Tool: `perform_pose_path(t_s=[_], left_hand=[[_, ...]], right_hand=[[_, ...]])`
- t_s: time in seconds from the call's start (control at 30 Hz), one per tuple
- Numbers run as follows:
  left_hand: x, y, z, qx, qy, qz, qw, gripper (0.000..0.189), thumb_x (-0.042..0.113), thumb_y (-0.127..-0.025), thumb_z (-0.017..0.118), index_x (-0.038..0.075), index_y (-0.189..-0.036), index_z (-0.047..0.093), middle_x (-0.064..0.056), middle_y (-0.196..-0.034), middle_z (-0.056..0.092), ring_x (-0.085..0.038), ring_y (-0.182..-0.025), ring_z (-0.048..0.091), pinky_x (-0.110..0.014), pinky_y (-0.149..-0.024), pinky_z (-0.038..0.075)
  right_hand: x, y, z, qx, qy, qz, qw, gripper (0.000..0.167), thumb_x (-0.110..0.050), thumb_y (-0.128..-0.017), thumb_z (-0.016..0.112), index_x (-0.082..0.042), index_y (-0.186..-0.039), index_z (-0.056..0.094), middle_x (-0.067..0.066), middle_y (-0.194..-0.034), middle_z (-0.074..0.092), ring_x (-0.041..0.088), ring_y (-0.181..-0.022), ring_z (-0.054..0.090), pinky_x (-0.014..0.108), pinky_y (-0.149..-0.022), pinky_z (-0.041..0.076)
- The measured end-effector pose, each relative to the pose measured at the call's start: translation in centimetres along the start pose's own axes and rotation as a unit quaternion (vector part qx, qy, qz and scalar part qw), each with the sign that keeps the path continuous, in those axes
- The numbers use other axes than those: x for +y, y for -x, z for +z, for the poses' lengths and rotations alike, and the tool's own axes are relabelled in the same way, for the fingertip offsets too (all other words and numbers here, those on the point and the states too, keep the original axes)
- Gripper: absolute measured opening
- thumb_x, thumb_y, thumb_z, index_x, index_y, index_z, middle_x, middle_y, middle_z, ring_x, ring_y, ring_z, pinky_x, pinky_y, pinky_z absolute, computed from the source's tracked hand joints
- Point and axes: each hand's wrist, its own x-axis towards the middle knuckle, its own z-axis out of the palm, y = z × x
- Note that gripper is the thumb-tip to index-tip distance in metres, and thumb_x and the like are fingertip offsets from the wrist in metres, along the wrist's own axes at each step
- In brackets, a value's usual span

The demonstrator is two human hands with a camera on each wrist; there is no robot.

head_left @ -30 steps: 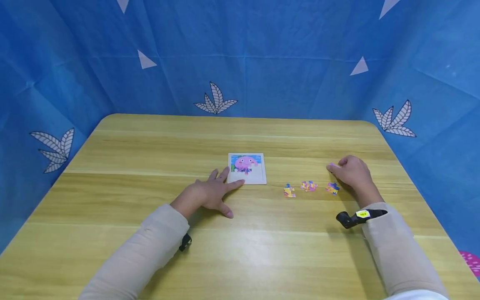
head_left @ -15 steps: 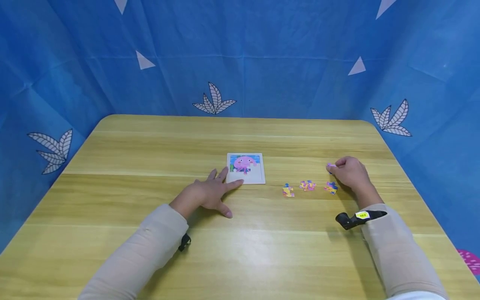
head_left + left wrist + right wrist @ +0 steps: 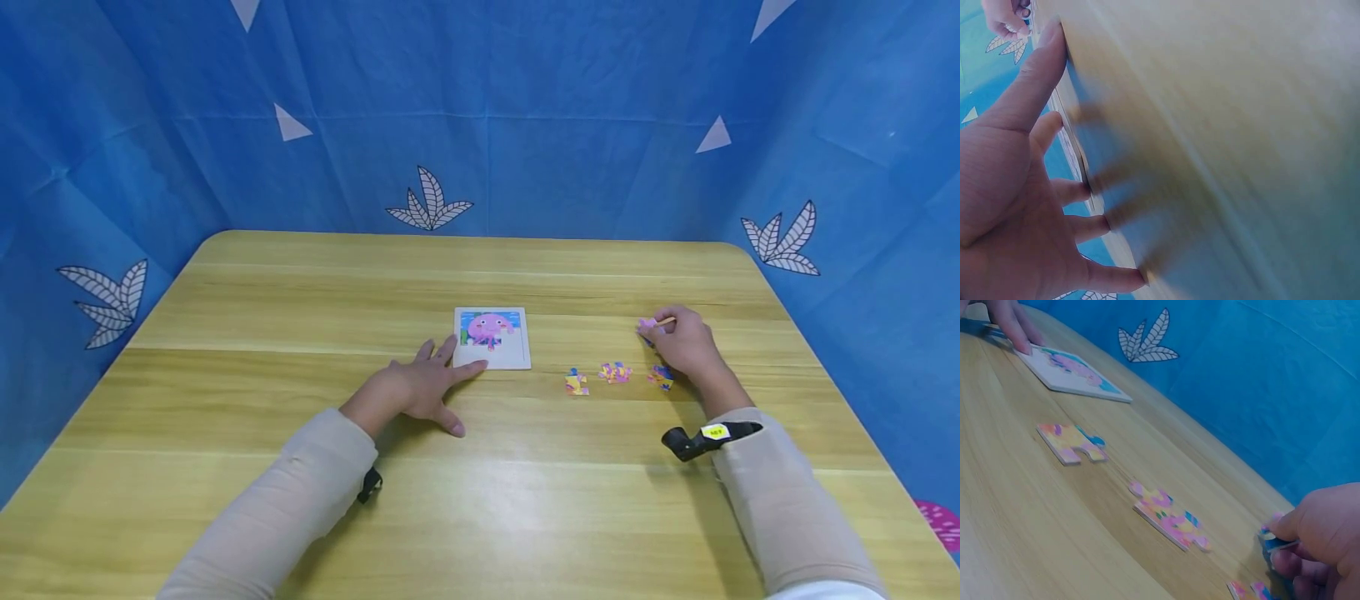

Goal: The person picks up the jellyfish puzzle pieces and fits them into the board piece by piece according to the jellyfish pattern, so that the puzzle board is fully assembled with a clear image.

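blue cloth — pale leaves, triangles — behind wood-grained table

Pink-and-yellow patterned puzzle piece

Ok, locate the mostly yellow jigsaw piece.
In the head view, the mostly yellow jigsaw piece lies right of centre, with the white puzzle tray to its left and a pink-and-yellow jigsaw piece to its right.

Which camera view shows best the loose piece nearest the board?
The right wrist view: the piece is large there, its outline clear. The head view shows it whole but small; the left wrist view does not show it.
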Motion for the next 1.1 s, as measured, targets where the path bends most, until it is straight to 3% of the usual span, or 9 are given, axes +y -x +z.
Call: perform_pose_path(t_s=[0.37,0.63,0.8,1.1], left_hand=[[0.1,0.0,-0.1,-0.001,0.0,-0.002,1.0,0.095,0.058,-0.074,0.069,0.047,-0.148,0.012,-0.007,-0.159,-0.012,-0.039,-0.144,-0.007,-0.072,-0.102,0.016],[0.2,0.1,0.0,0.0,0.004,-0.005,1.0,0.095,0.058,-0.073,0.07,0.048,-0.148,0.012,-0.007,-0.159,-0.012,-0.039,-0.144,-0.007,-0.072,-0.102,0.016],[0.2,0.1,0.1,0.0,0.008,-0.004,1.0,0.095,0.057,-0.074,0.07,0.047,-0.148,0.012,-0.007,-0.159,-0.012,-0.038,-0.144,-0.007,-0.072,-0.102,0.015],[0.1,0.0,0.0,0.001,0.009,-0.006,0.9999,0.095,0.057,-0.073,0.071,0.047,-0.148,0.012,-0.007,-0.159,-0.012,-0.038,-0.144,-0.007,-0.073,-0.102,0.015]], right_hand=[[-1.9,-0.1,1.2,-0.038,-0.041,-0.052,0.9971,0.037,-0.028,-0.098,0.05,-0.001,-0.124,0.054,0.016,-0.089,0.057,0.015,-0.062,0.061,0.029,-0.053,0.046],[-3.7,-0.3,2.7,-0.058,-0.071,-0.065,0.9937,0.033,-0.029,-0.094,0.059,-0.003,-0.115,0.059,0.012,-0.077,0.06,0.018,-0.059,0.058,0.028,-0.049,0.042],[-4.6,-0.3,3.9,-0.076,-0.085,-0.071,0.991,0.031,-0.028,-0.093,0.06,-0.003,-0.111,0.058,0.011,-0.078,0.06,0.018,-0.059,0.058,0.028,-0.05,0.045],[-7.0,-0.3,6.0,-0.099,-0.091,-0.117,0.984,0.028,-0.028,-0.093,0.061,-0.005,-0.109,0.064,0.011,-0.08,0.061,0.018,-0.057,0.057,0.028,-0.051,0.045]])
